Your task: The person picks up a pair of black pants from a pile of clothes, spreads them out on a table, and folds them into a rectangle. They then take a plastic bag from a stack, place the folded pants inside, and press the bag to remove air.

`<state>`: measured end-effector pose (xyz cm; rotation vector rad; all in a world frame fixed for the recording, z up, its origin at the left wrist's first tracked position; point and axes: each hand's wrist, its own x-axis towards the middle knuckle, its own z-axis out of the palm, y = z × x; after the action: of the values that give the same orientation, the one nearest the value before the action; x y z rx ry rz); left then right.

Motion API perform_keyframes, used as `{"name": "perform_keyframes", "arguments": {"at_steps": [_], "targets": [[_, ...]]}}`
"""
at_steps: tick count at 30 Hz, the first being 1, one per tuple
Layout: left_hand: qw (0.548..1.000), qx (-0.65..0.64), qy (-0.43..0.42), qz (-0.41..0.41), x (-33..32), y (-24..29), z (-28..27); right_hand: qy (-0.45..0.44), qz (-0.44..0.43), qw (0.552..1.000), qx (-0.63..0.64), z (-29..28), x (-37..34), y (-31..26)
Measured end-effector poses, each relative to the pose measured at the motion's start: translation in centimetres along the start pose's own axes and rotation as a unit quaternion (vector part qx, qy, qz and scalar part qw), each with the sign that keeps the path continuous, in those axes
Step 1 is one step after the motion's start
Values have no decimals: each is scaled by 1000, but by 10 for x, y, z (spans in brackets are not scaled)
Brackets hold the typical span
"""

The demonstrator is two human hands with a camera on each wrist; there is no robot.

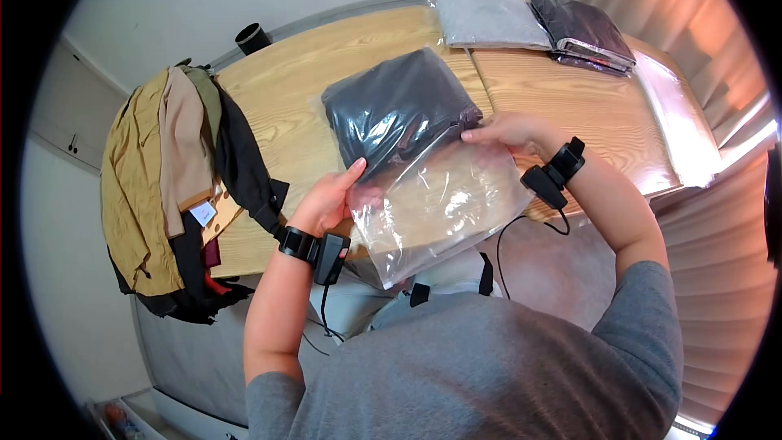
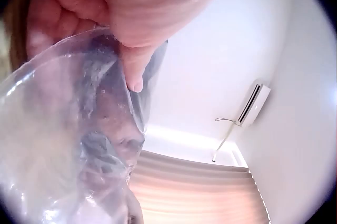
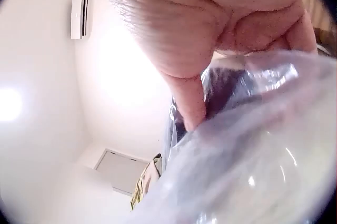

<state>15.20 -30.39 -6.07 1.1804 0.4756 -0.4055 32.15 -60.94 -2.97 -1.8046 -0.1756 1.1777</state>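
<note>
A clear plastic bag (image 1: 440,204) with a folded dark garment (image 1: 403,102) in its far part is held above the wooden table's near edge. The left hand (image 1: 327,195) grips the bag's left side, thumb on top and fingers underneath, also seen as the left hand (image 2: 142,18) in the left wrist view. On the other side the right hand (image 1: 515,132) pinches the bag beside the garment's right corner; in the right wrist view the right hand (image 3: 210,29) has its thumb on the plastic. The near part of the bag hangs flat and see-through.
Jackets and other clothes (image 1: 134,187) lie in a pile at the table's left end. A black cup (image 1: 252,38) stands at the back. Two bagged garments, one light (image 1: 491,21) and one dark (image 1: 582,31), lie back right, near clear plastic (image 1: 680,122) on the right edge.
</note>
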Motion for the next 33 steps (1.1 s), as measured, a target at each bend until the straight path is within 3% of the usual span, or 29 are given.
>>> {"name": "perform_keyframes", "arguments": {"at_steps": [3, 4, 5, 6, 8, 10, 13, 15, 17, 18, 19, 21, 23, 25, 26, 28, 30, 31, 33], "targets": [[1000, 11, 2, 3, -1, -3, -3, 29, -4, 1000, 1, 5, 4, 22], [1000, 11, 1, 1, -3, -4, -2, -5, -44, 999, 30, 8, 6, 29], [999, 29, 32, 11, -6, -4, -1, 42, -81, 993, 77, 12, 3, 42], [997, 48, 62, 21, -10, -6, 1, 29, -83, 993, 76, 12, -1, 53], [995, 82, 55, 4, -21, -8, -13, 3, -81, 997, 5, 24, -38, 50], [988, 149, 51, 5, -38, -13, -17, 14, -86, 995, 40, 36, -56, 74], [991, 135, 18, 6, -57, -26, -30, 39, -90, 991, 87, 57, -95, 97], [987, 132, 76, 42, -73, -35, -27, 51, -94, 986, 130, 68, -108, 116], [979, 136, 131, 77, -89, -44, -25, 180, -220, 955, 83, 79, -117, 132], [979, 142, 124, 70, -94, -48, -29, 221, -224, 946, 74, 86, -124, 132], [980, 144, 118, 64, -99, -51, -32, 226, -217, 947, 78, 90, -126, 133], [978, 193, 72, 43, -105, -55, -38, 265, -114, 955, 62, 95, -125, 135], [973, 222, 43, 46, -106, -58, -35, 253, -90, 960, 80, 108, -120, 136], [911, 325, 176, 181, -104, -60, -25, 173, -118, 977, 38, 117, -114, 141], [838, 408, 201, 301, -102, -54, -15, 149, -144, 977, 51, 118, -111, 147], [767, 486, 182, 377, -115, -24, 22, 147, -147, 976, 67, 122, -116, 151], [689, 562, 102, 447, -107, -2, 42, 143, -151, 975, 82, 126, -121, 156], [688, 561, 102, 449, -95, 4, 44, 161, -146, 972, 85, 126, -125, 160], [646, 613, 58, 450, -69, 12, 48, 181, -142, 969, 86, 126, -134, 165]]}}
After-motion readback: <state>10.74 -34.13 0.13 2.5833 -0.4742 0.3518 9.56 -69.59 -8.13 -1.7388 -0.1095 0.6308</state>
